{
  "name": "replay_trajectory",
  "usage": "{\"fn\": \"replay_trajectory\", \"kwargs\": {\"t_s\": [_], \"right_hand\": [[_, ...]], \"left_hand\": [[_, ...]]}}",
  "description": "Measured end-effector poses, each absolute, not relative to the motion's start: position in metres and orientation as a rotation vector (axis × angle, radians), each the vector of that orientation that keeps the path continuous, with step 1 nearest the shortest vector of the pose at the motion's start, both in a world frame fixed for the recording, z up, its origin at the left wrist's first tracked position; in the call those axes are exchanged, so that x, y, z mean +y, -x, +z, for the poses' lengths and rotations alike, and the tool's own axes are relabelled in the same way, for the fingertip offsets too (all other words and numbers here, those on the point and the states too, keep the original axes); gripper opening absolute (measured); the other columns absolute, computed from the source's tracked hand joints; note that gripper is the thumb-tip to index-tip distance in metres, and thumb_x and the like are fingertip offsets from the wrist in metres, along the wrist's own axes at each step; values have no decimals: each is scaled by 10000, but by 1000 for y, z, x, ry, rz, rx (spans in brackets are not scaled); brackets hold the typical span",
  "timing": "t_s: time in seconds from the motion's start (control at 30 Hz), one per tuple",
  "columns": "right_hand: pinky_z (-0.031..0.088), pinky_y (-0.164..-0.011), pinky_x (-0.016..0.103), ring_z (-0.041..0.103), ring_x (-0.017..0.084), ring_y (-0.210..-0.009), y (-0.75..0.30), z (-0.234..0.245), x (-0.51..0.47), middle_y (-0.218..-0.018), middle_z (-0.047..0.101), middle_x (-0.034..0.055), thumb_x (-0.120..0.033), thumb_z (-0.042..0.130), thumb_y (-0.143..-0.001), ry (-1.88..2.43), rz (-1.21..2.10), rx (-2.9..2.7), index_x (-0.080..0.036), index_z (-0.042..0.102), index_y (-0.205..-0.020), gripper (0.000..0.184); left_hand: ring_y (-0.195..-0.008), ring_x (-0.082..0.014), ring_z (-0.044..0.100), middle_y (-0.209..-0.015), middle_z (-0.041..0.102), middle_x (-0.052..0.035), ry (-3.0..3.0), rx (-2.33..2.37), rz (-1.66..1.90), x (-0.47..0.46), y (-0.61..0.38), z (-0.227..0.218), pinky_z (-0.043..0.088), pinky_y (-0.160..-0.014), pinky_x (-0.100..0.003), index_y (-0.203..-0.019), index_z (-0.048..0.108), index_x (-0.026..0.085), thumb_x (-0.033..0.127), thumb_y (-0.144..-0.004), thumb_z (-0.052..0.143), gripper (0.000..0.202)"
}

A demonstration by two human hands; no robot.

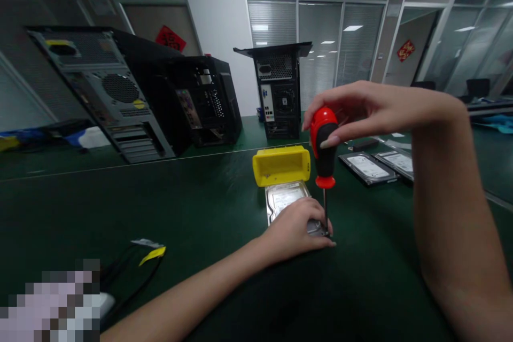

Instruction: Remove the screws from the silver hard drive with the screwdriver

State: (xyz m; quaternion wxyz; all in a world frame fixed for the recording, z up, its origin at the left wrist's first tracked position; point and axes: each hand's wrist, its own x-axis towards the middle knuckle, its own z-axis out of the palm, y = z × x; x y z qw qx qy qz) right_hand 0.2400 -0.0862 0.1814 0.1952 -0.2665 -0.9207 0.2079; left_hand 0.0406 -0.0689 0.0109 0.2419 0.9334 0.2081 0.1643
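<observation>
A silver hard drive (284, 196) lies on the green table just in front of a yellow plastic bin. My left hand (296, 224) is closed around its near end, covering much of it. In my right hand (352, 112) is a red and black screwdriver (324, 149), gripped by the handle from above. Its shaft points straight down, and the tip meets the near right corner of the drive beside my left fingers. Whether a screw sits under the tip is too small to tell.
The yellow bin (281, 166) stands behind the drive. More hard drives (367, 167) lie at right, beyond my right forearm. Computer cases (120, 91) stand at back left, another case (278, 96) at back centre. A cable with a yellow tag (153, 255) lies at front left.
</observation>
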Motion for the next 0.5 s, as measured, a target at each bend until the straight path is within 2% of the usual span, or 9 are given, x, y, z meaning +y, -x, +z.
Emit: {"fn": "replay_trajectory", "kwargs": {"t_s": [0.2,0.33,0.5], "right_hand": [[471,-855,268,536,140,-998,-250,187,-80,-1092,549,68,-295,599,-784,718,543,-2601,-110,512,-1113,387],[495,-798,272,539,132,-947,-256,190,-79,-1062,534,69,-318,600,-781,721,577,-2582,-113,470,-1153,444],[486,-850,292,537,133,-982,-258,193,-79,-1096,511,73,-283,582,-797,661,704,-2575,-108,458,-1104,374]], "left_hand": [[-934,-172,523,-884,603,-19,-2523,589,427,-69,-50,22,385,-843,-295,-812,652,193,352,-740,652,175],[-952,-171,513,-905,587,-8,-2511,616,415,-68,-53,27,384,-841,-291,-804,649,210,358,-746,642,159],[-961,-166,506,-924,569,-7,-2500,636,415,-68,-54,29,385,-850,-286,-799,653,222,358,-752,632,145]]}}
